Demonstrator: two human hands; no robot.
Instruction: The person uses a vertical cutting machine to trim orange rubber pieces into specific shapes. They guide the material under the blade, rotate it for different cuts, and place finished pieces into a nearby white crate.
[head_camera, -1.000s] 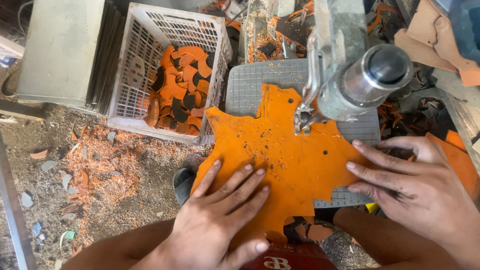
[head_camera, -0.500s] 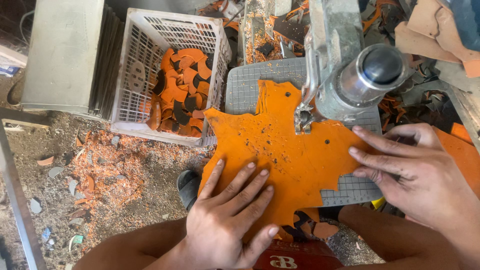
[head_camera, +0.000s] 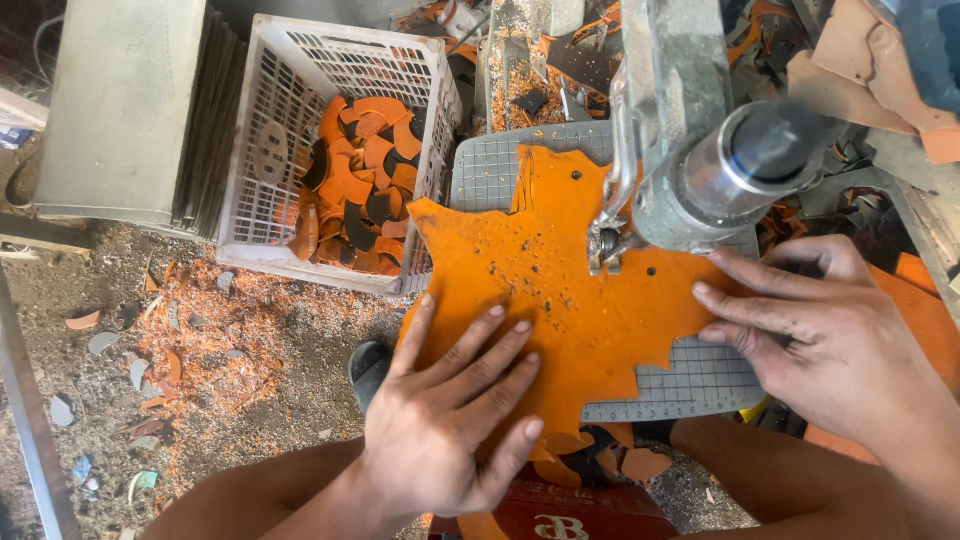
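An orange sheet (head_camera: 560, 290) with jagged cut edges lies flat on a grey gridded cutting mat (head_camera: 690, 380). My left hand (head_camera: 450, 420) presses on the sheet's near left part, fingers spread. My right hand (head_camera: 820, 340) lies flat on the sheet's right edge and the mat, fingers pointing left. A grey metal cutting machine (head_camera: 720, 150) stands over the sheet, its small cutting head (head_camera: 607, 245) touching the sheet between my hands.
A white plastic crate (head_camera: 270, 150) of orange and black offcuts stands at the left. A grey box (head_camera: 120, 100) lies beyond it. Orange shavings (head_camera: 200, 330) litter the dirt floor. More orange and brown scraps (head_camera: 900, 90) pile at the right. A dark shoe (head_camera: 368, 368) shows under the mat.
The sheet has shifted slightly under the cutting head. Both hands stay pressed on it, my left hand a little further left.
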